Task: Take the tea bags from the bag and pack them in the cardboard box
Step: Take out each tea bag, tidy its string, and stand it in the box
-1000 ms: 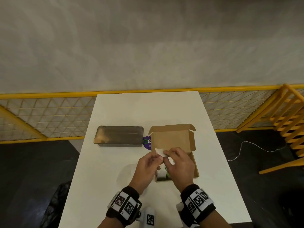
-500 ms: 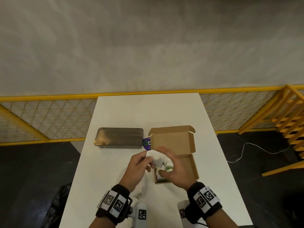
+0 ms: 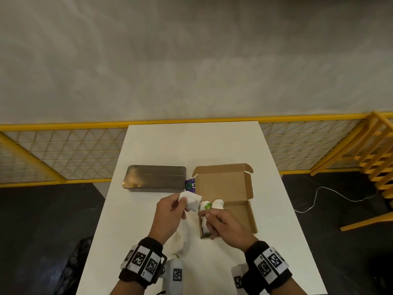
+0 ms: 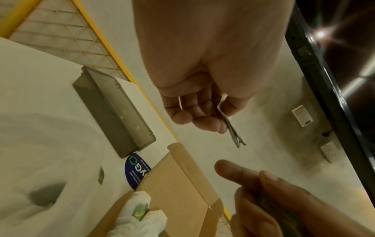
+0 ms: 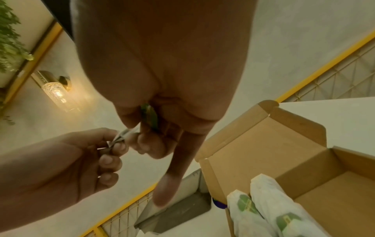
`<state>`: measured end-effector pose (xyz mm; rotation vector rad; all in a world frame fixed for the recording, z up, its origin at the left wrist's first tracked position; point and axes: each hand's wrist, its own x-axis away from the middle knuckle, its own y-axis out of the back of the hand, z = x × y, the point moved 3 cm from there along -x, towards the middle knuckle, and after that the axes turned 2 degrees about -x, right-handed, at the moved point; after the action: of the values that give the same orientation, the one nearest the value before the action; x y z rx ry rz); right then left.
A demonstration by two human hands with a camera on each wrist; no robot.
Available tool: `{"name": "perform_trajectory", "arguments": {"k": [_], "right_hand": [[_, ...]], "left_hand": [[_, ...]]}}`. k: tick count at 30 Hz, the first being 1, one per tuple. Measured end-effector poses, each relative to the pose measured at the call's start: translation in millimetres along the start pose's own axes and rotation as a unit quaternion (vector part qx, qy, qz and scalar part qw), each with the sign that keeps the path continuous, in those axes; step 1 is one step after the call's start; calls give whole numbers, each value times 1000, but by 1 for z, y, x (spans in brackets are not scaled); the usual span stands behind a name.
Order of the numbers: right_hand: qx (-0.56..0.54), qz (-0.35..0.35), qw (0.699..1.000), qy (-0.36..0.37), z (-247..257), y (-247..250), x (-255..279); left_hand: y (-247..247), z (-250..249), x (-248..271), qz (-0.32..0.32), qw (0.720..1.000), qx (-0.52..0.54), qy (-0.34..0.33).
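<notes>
My left hand (image 3: pixel 179 204) pinches a white tea bag (image 3: pixel 191 201) just left of the open cardboard box (image 3: pixel 238 211). The left wrist view shows the tea bag (image 4: pixel 231 126) edge-on between thumb and fingers. My right hand (image 3: pixel 205 215) hovers over the box's near left end and pinches the bag's green tag (image 5: pixel 150 119), with the forefinger pointing out straight. Several wrapped tea bags (image 5: pixel 263 206) lie in the left end of the box. The limp white bag (image 3: pixel 180 239) lies on the table under my left wrist.
A closed grey metal tin (image 3: pixel 155 177) sits left of the box, with a purple sticker (image 3: pixel 190 185) between them. The white table (image 3: pixel 191 145) ends at yellow mesh railings behind. A yellow wooden frame (image 3: pixel 378 167) stands on the right.
A second ago both hands held a tea bag close together over the box. The right hand then spread open above the box. It now pinches the tag, while the left holds the bag further left.
</notes>
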<state>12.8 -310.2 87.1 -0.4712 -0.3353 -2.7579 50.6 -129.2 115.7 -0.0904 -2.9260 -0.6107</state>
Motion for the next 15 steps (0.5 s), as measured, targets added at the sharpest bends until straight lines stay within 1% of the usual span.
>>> {"name": "perform_trajectory", "arguments": {"k": [2, 6, 9, 11, 15], "right_hand": [[1, 7, 1000, -8, 7, -1, 3], [-53, -6, 998, -19, 13, -1, 8], [-109, -46, 993, -19, 5, 2, 7], [-106, -70, 992, -12, 1, 5, 5], [-101, -168, 980, 19, -7, 17, 0]], "left_hand": [[-2, 2, 0, -9, 1000, 6, 4], [-2, 2, 1, -20, 999, 33, 18], [1, 4, -1, -35, 999, 25, 19], [3, 5, -2, -32, 998, 48, 27], [4, 3, 2, 17, 993, 110, 38]]}}
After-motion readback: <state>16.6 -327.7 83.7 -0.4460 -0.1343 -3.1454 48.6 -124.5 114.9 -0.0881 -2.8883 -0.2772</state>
